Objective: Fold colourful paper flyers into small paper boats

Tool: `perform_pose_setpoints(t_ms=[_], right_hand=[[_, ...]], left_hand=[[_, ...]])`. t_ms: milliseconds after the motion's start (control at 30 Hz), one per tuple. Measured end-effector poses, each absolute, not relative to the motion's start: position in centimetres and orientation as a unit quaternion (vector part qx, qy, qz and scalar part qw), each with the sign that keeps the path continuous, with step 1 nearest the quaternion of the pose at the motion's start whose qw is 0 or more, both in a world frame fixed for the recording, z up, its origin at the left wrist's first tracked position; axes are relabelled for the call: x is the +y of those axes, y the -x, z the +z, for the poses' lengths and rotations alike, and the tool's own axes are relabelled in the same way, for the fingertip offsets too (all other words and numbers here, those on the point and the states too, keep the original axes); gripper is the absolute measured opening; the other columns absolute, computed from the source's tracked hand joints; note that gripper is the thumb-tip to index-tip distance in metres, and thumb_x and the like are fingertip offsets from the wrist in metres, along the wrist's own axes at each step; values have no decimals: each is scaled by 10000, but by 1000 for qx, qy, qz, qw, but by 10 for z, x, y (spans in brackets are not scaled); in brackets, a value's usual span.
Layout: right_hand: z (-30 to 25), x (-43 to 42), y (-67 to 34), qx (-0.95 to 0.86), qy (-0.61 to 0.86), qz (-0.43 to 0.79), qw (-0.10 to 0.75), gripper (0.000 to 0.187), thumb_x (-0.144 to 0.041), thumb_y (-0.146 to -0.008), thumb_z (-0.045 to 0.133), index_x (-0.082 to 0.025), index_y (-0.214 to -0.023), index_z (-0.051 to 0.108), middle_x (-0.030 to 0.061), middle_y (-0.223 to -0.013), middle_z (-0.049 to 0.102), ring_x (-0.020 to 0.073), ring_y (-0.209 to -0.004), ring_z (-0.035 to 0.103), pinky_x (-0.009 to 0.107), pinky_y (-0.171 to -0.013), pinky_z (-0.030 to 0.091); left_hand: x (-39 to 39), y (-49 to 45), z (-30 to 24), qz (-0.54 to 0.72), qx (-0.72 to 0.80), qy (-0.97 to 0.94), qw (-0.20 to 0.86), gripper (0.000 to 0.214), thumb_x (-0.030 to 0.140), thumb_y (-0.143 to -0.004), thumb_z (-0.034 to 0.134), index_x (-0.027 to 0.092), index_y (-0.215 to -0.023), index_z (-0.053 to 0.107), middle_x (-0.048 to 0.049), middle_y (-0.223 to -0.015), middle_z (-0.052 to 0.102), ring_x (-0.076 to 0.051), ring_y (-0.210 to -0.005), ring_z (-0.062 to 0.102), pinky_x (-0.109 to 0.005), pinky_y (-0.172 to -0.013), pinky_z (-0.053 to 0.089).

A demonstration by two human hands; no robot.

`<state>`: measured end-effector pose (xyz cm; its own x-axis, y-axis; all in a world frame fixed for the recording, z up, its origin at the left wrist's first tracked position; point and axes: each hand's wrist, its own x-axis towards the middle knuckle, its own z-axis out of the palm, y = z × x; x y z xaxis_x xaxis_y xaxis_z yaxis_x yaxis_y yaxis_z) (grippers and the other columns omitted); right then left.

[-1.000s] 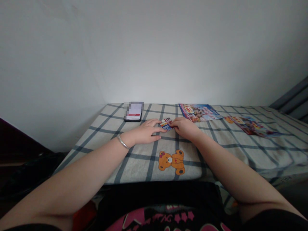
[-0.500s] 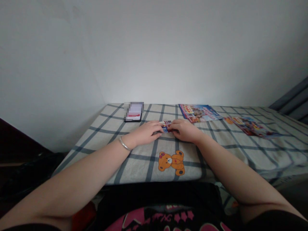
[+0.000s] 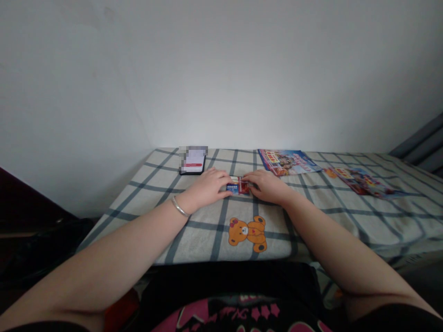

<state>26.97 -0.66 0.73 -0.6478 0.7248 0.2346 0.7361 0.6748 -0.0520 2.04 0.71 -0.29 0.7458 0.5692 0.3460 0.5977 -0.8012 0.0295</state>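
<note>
A small folded colour-printed leaflet in blue, red and white lies on the checked cloth between my hands. My left hand has its fingers bent at the leaflet's left edge, with the thumb along the near corner; a silver bangle circles that wrist. From the other side, my right hand holds the right edge, fingertips at the far corner and thumb lower down. Both hands rest low against the cloth. The ends of the leaflet are partly covered by fingers.
A phone with a lit screen lies beyond my left hand. Two printed flyers, one near the wall and another farther right, lie on the checked cloth. A white wall rises behind the table.
My hands have drawn slightly apart, and the fingers cover less of the leaflet. More of its blue and red print shows. The phone and flyers stay in place.
</note>
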Motion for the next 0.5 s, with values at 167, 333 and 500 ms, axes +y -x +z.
perform_pose_setpoints(t_ms=[167, 333, 500], right_hand=[[10, -10, -270, -916, 382, -28, 116, 352, -241, -898, 561, -167, -1228, 660, 108, -1206, 678, 242, -1125, 596, 384, -1009, 451], [13, -12, -273, -917, 379, -35, 121, 355, -344, -891, 618, -184, -1202, 681, 112, -1094, 691, 247, -1038, 607, 383, -939, 475], [12, -10, -275, -922, 363, -31, 128, 327, -383, -891, 637, -222, -1168, 706, 94, -1066, 691, 236, -1002, 611, 375, -913, 477]], left_hand=[[2, -22, 2, -144, -327, 930, 92, 327, 469, -896, 651, 223, -1110, 672, -48, -1068, 707, -230, -1006, 640, -501, -1092, 324], [2, -20, -1, -154, -297, 936, 109, 223, 394, -937, 619, 247, -1087, 692, -26, -1063, 733, -202, -985, 660, -483, -1094, 314], [8, -17, -6, -164, -273, 940, 120, 200, 391, -947, 605, 257, -1055, 708, -14, -1051, 741, -182, -957, 669, -435, -1048, 350]])
